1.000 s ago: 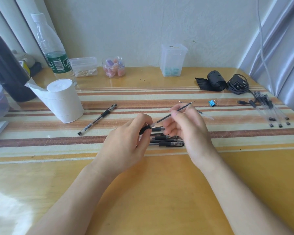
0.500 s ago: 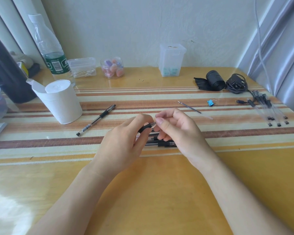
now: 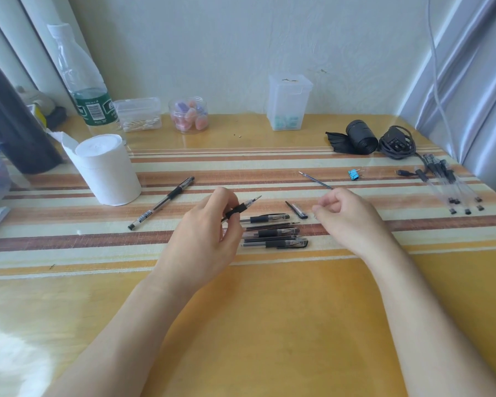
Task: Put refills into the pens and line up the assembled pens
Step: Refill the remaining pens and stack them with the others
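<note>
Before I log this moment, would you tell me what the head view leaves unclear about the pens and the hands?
Head view only:
- The pen in the left hand: its rear is hidden by the fingers.
- The row of pens on the table: its left ends sit behind that hand, so the count is uncertain.
- The right hand: curled; whether it pinches anything is not visible.
- The clear barrels at far right: too small and see-through to count.

Bare table [image 3: 269, 325] lies open in front; the pen row [image 3: 272, 232] and loose cap [image 3: 297, 210] crowd the gap between both hands.
</note>
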